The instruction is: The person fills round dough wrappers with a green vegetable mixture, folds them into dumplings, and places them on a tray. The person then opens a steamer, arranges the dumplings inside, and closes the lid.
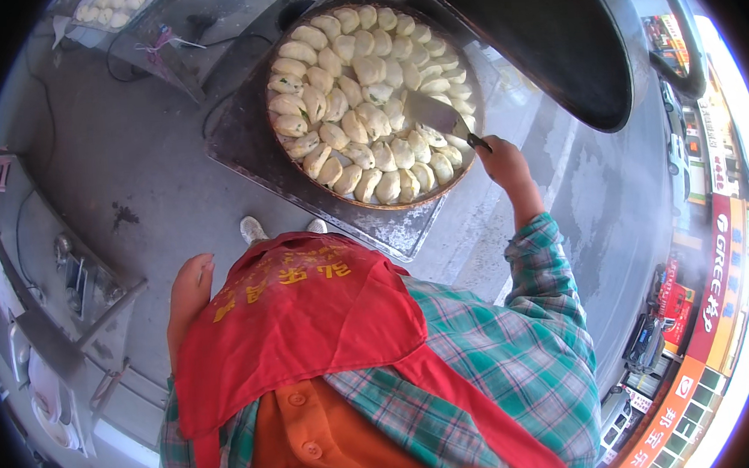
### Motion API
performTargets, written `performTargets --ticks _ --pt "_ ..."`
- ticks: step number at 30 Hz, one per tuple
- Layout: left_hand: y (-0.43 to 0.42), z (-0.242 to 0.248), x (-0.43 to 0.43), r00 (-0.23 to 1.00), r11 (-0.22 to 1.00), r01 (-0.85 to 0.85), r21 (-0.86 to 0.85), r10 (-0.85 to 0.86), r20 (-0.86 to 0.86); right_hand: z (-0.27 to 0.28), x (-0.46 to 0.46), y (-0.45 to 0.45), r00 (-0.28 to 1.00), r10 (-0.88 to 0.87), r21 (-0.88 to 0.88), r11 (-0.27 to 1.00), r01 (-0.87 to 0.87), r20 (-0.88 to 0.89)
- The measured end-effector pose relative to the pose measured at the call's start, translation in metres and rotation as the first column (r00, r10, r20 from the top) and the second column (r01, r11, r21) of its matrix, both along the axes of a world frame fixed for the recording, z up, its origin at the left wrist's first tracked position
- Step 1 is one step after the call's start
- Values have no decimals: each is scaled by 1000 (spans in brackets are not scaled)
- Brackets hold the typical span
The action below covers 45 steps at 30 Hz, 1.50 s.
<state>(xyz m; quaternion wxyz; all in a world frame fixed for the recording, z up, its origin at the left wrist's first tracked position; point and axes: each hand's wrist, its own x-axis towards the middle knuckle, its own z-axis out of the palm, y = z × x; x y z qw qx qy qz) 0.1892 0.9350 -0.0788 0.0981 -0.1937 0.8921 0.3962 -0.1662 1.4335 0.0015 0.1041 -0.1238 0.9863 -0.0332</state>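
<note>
My right hand (506,165) grips the dark handle of a metal spatula (439,115). The spatula's blade reaches over the right half of a big round pan and touches or lies very close to the dumplings there. Plump, pale folded dumplings (361,122) fill the pan in rings, some showing green filling through the dough. The pan's brown rim (320,189) surrounds them. Beside the red apron (302,315), my left hand (191,287) hangs low at my side, its fingers loosely bent, with nothing visible in it.
A large dark lid (530,38) stands raised at the pan's upper right. Under the pan is a square metal stove top (406,232). More dumplings sit in a tray (110,9) at upper left. A metal cart (74,271) stands left; cables cross the floor. Parked vehicles line the right.
</note>
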Motion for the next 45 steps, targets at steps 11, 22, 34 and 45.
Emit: performTargets --ticks 11,22,34,45 --pt "0 0 8 1000 1000 -17 8 17 11 -25 -5 -21 995 -79 276 957 92 -58" --pt "4 4 8 1000 1000 -30 1 30 6 7 8 -4 993 99 0 995 -99 61" --pt "-6 -19 -1 1000 998 14 63 -15 14 1 12 -4 421 -316 -87 705 704 850" --pt "-14 -27 15 996 994 -79 70 75 57 -20 -25 -30 288 -420 103 698 709 861"
